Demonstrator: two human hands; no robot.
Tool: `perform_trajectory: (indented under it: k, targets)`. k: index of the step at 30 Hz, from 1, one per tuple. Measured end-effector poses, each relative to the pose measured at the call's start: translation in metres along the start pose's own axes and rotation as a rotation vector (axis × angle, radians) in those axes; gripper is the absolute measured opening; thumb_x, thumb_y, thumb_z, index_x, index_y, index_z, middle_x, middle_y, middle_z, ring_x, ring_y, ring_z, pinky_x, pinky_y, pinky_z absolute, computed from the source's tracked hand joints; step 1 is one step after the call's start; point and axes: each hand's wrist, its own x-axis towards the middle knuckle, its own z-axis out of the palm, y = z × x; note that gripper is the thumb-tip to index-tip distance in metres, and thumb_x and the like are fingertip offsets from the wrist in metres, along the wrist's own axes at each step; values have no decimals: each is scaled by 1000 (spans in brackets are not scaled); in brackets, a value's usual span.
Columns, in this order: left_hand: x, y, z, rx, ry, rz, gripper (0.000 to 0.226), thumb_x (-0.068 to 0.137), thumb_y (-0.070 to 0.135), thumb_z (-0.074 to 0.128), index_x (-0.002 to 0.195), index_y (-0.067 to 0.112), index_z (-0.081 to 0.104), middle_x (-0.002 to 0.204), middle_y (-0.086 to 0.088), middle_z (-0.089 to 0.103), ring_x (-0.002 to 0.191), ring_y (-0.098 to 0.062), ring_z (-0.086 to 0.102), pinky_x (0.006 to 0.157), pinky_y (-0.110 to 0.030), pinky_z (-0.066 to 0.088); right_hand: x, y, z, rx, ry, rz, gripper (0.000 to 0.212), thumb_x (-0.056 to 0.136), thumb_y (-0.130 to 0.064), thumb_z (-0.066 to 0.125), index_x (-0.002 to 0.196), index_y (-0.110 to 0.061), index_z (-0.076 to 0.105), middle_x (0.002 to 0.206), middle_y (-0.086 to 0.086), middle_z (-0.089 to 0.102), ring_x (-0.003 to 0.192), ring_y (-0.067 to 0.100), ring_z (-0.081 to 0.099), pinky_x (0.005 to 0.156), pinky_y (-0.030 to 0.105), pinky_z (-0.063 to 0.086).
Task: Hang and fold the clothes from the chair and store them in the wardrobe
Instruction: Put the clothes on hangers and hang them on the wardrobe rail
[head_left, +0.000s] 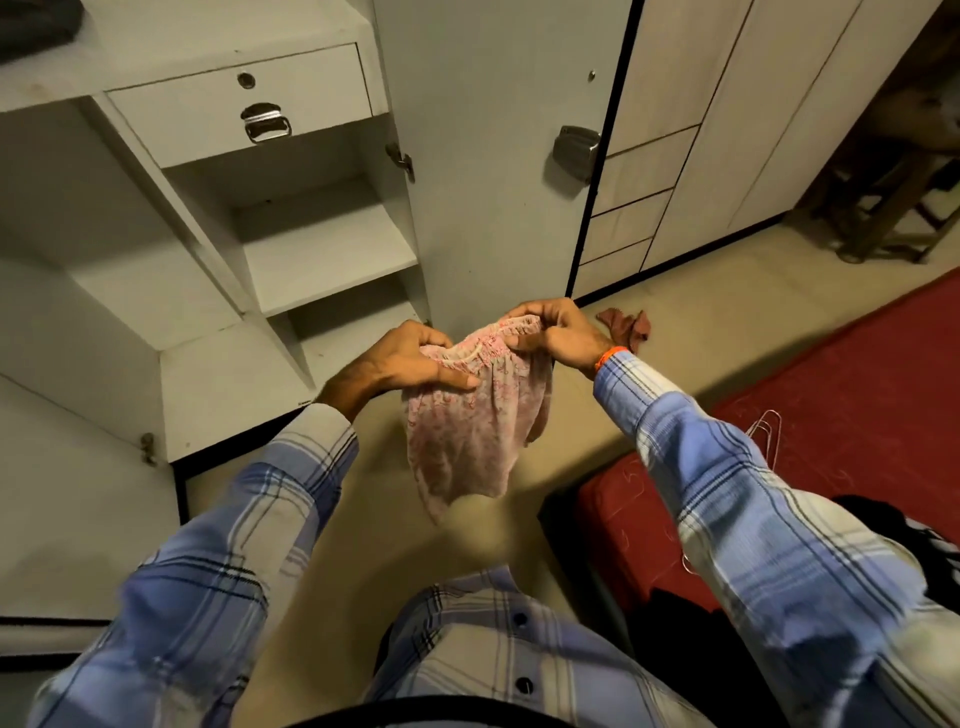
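Holding a small pink floral fabric garment with a gathered elastic band (467, 431) up in front of you, you have both hands on its bunched top edge. Your left hand (400, 364) grips the left end of the band, fingers curled over the cloth and thumb laid across its front. Your right hand (556, 332) pinches the right end, fingers curled tight round the gathered fabric. The rest of the garment hangs loose below your hands, above the beige floor (675, 312), touching nothing else.

Just beyond your hands stands the open grey wardrobe (322, 249), its bare shelves stepped one below another and a closed drawer with a metal handle (244, 104) above them. The wardrobe's grey door (493, 156) stands open, right behind the garment. A crumpled reddish-brown cloth (626, 325) lies on the floor just past your right wrist. To your right is a bed with a red cover (857, 389), with thin wire hangers (763, 423) lying on it and dark clothing (883, 519) near its front edge. Your sleeves are blue-and-white checked, and an orange band (610, 356) sits at your right wrist.
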Motion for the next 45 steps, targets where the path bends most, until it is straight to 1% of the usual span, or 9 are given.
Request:
perform_trajectory:
  k: [8,11,17,19,26,31,36,40,45]
  targets:
    - [42,11,34,123,-195,50,62,72,48,80,121,15,63,110,-5,67,94,-21,64,86,-36,54,-13,13,-4,-138,51,83,25,86,9,63,107,-2,67,85,-2,70,70,-6,63,76,20,53]
    - [57,17,56,33,-184,53,41,78,42,77,106,14,64,101,-5,68,92,-22,65,90,-39,54,-20,29,-3,-158,166,102,29,87,6,63,115,1,63,98,6,66,74,-10,61,80,15,50]
    - [81,30,114,-75,-152,-50,39,82,27,72,114,5,67,104,-13,71,94,-31,67,90,-45,55,-50,71,-21,-100,433,218,51,84,-11,74,130,-6,53,121,5,63,108,11,57,83,14,46]
    - [88,38,136,-166,-128,-106,41,82,24,73,116,2,65,102,-12,70,92,-29,67,87,-42,56,-64,89,-36,-22,499,259,49,83,-5,73,128,-4,52,118,9,63,101,12,57,87,23,49]
    - [100,86,220,-484,-116,-248,10,80,4,76,85,3,67,73,-8,71,67,-22,69,64,-34,59,-125,165,-88,241,688,416,29,84,19,55,113,13,58,98,17,61,55,-7,55,67,9,48]
    - [116,121,280,-435,-136,-243,17,81,-4,72,81,11,64,77,-1,68,62,-11,66,56,-22,57,-170,213,-114,144,761,508,26,80,5,66,103,-8,67,97,11,74,81,18,69,84,35,57]
    - [139,142,342,-342,-250,-249,23,81,-6,71,98,9,64,86,-1,67,75,-14,64,73,-31,55,-203,246,-134,230,941,671,24,82,2,63,98,-15,66,89,3,73,74,8,64,76,14,53]
    - [165,149,391,-280,-344,-251,27,81,-7,69,102,9,62,84,-1,67,73,-15,64,73,-30,56,-222,284,-141,243,1039,831,23,80,-3,60,91,-23,67,72,-15,66,77,8,66,92,27,53]
    - [203,135,449,-225,-432,-289,26,79,-6,71,99,9,65,92,-6,70,85,-24,67,85,-38,55,-234,334,-138,251,1103,1010,18,82,-10,62,91,-25,66,81,-9,70,87,15,68,91,29,51]
